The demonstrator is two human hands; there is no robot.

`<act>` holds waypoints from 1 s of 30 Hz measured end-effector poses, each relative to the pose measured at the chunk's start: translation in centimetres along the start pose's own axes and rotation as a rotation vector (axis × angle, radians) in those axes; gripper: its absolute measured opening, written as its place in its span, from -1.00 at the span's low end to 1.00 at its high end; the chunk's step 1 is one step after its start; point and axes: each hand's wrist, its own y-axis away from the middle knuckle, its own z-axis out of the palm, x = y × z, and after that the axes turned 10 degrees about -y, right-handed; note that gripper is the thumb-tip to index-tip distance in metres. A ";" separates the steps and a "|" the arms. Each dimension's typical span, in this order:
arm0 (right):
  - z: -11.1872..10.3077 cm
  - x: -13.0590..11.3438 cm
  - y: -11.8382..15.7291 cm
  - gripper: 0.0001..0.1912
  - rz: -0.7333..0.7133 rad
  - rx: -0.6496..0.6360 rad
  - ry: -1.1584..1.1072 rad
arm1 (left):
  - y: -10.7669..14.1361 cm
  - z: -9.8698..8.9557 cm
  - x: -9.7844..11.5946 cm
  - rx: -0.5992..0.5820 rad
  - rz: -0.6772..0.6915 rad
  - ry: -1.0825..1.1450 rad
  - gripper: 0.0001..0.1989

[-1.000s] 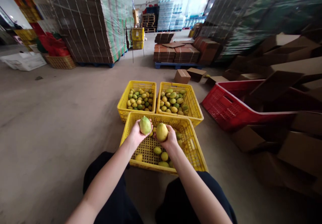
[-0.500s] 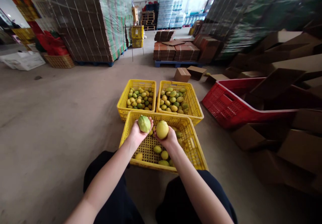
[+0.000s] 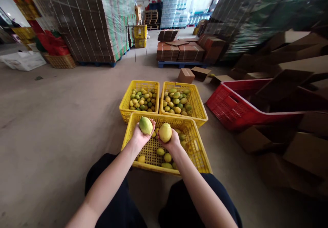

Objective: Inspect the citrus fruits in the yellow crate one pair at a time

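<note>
A greenish-yellow lemon [image 3: 146, 125] rests in my left hand [image 3: 141, 137], whose fingers curl up around its side. My right hand [image 3: 173, 141] grips a yellower lemon [image 3: 165, 132], level with the first and a short gap to its right. Both hands are over the near yellow crate [image 3: 143, 165], where several loose lemons [image 3: 167, 157] lie on the perforated bottom. Part of that crate's contents is hidden by my right hand and forearm. Just beyond stand two more yellow crates, the left one [image 3: 125, 109] and the right one [image 3: 198, 103], both holding many green and yellow lemons.
To the right, a red crate [image 3: 222, 107] holds cardboard, with open cardboard boxes [image 3: 302, 149] heaped around it. Small cartons [image 3: 186, 75] sit on the floor behind the yellow crates. Farther back are flattened boxes on a blue pallet [image 3: 176, 65] and tall wrapped stacks [image 3: 84, 23].
The lemon in my left hand has been turned, showing a smoother side, and sits slightly higher and to the left. The lemon in my right hand has turned a little.
</note>
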 end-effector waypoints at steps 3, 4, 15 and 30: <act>0.6 -0.3 0.7 -0.75 0.074 0.062 0.001 | -0.1 -0.1 -0.1 -0.010 0.054 0.040 -0.62; 0.8 -0.4 0.9 -0.75 0.080 0.078 -0.002 | -0.1 -0.2 0.0 -0.024 0.070 0.064 -0.60; 1.6 -0.7 2.0 -0.82 0.066 0.191 -0.011 | 0.1 -0.3 0.3 0.049 0.078 0.061 -0.75; 1.1 -0.4 1.4 -0.82 0.055 0.163 0.055 | -0.9 -0.3 -0.4 0.122 0.146 -0.063 -0.83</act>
